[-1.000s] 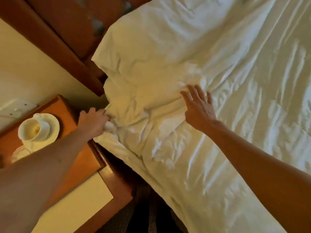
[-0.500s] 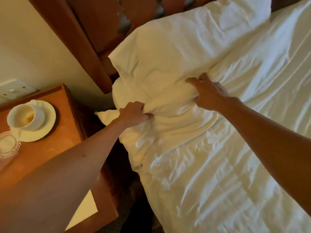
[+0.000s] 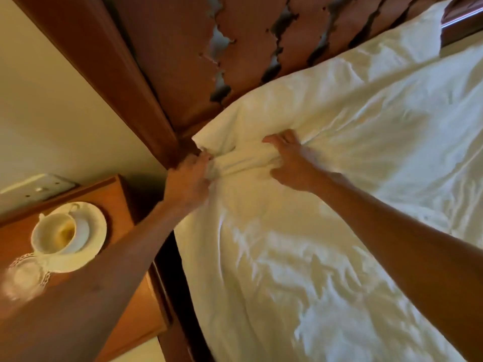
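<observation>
A: Where is the sheet [image 3: 300, 231]?

B: Its top corner is bunched at the head of the bed, just beside the headboard [image 3: 183, 61]. The left hand [image 3: 189, 178] is clamped on the bunch at the bed's edge. The right hand [image 3: 292, 163] has its fingers curled into the same fold.

A: What changed?

B: A second ago the right hand lay flat and open, and the left gripped lower, by the worktop [image 3: 115, 194]. Both are now up at the corner. Likely seating the corner, with smoothing left to do.

A: Any risk?

B: The cup [image 3: 53, 231] sits near the left forearm.
</observation>
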A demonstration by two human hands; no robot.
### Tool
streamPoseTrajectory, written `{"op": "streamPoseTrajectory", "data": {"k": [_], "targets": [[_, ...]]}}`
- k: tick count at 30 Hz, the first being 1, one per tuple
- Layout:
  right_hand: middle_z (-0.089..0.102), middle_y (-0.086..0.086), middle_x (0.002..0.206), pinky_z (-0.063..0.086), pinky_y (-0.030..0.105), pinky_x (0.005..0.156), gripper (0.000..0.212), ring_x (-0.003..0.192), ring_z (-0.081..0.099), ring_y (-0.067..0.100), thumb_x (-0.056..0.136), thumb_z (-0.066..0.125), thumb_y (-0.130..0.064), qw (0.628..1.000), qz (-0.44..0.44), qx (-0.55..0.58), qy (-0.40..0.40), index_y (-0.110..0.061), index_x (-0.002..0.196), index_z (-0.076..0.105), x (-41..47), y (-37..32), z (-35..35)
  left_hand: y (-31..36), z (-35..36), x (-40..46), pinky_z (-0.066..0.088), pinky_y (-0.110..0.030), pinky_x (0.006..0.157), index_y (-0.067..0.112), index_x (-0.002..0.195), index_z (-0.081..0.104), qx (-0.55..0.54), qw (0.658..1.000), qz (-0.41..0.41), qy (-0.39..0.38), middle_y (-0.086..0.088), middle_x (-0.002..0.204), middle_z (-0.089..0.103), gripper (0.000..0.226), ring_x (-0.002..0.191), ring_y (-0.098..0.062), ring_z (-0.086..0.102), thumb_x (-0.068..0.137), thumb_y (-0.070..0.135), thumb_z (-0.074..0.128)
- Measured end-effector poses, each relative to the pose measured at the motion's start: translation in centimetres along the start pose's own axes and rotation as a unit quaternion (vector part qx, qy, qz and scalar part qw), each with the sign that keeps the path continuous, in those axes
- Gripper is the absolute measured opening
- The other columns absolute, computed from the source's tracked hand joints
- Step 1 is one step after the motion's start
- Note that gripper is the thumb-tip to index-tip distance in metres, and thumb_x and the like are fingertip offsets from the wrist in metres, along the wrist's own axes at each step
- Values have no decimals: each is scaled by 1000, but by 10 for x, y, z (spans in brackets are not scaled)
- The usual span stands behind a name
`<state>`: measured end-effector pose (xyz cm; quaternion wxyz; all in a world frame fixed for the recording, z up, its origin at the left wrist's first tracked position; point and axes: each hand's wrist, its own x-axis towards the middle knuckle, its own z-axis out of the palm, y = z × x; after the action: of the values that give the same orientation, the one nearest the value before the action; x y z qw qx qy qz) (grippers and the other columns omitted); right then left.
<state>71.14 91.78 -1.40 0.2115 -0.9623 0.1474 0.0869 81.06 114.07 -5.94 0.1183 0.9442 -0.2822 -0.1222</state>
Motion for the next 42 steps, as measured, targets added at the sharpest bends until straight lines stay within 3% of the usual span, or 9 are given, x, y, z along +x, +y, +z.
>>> {"op": "streamPoseTrajectory", "data": {"k": [7, 10, 13, 19, 23, 28, 34, 39, 42], "targets": [[57, 8, 125, 47, 38, 87, 33, 111, 57, 32, 88, 60, -26, 999, 17, -40, 14, -23, 121, 60, 24, -21, 8, -6, 21, 1, 48, -31, 85, 27, 126, 56, -172, 961, -95, -194, 2, 117, 61, 41, 109, -21, 58, 88, 38, 68], [64, 8, 108, 37, 31, 70, 23, 96, 60, 31, 83, 61, -14, 992, 6, 4, 127, -14, 105, 64, 15, -42, -1, -15, 2, 3, 51, -33, 70, 23, 92, 71, -327, 936, -102, -80, 5, 91, 69, 9, 88, -12, 65, 85, 28, 73], [54, 4, 119, 46, 33, 70, 34, 81, 63, 28, 82, 62, -20, 996, -18, 36, 77, -22, 116, 57, -1, -41, 18, -30, 11, -6, 54, -41, 66, 19, 84, 69, -311, 936, -168, 0, -6, 81, 69, 11, 77, -22, 67, 84, 29, 74], [61, 2, 115, 57, 37, 75, 42, 80, 65, 19, 93, 60, -15, 983, -75, 158, -55, -22, 133, 51, 5, -70, 22, -15, 7, -13, 54, -30, 53, 28, 114, 55, -492, 797, -161, -310, -5, 69, 60, 34, 58, -18, 61, 86, 28, 74], [62, 2, 121, 51, 30, 83, 32, 97, 64, 22, 88, 59, -13, 1000, 6, -14, -14, -25, 118, 64, 30, -53, -22, -21, -9, -6, 57, -29, 56, 10, 105, 61, -552, 783, -177, -226, -11, 67, 67, 22, 58, -20, 66, 92, 28, 65], [71, 10, 77, 59, 31, 62, 12, 53, 70, 20, 87, 68, -31, 982, 148, -33, -110, -19, 89, 68, 34, 1, -93, -15, -14, -5, 59, -35, 62, 3, 90, 63, -529, 825, -180, -85, -7, 56, 64, 16, 52, -18, 64, 97, 18, 59], [64, 9, 81, 48, 28, 57, 37, 53, 66, 22, 86, 71, -38, 974, 158, -133, -96, -11, 109, 62, 27, 21, -91, 22, -22, -10, 60, -33, 61, 12, 104, 60, -521, 802, -126, -264, -15, 89, 75, 16, 76, -24, 74, 94, 23, 65], [62, 4, 79, 49, 30, 61, 23, 66, 64, 22, 82, 75, -30, 984, 134, -13, 114, -15, 84, 58, 19, 12, -107, 40, -24, -4, 59, -34, 62, 3, 102, 61, -580, 802, -131, 54, -15, 75, 71, 21, 64, -22, 70, 91, 19, 68], [55, 1, 108, 47, 29, 70, 31, 94, 61, 30, 74, 71, 1, 981, 52, 84, 164, -21, 95, 64, 10, 23, -66, 33, 6, -4, 58, -35, 71, 14, 107, 60, -528, 821, -190, 107, -3, 86, 71, 34, 82, -25, 72, 82, 35, 71]]}}
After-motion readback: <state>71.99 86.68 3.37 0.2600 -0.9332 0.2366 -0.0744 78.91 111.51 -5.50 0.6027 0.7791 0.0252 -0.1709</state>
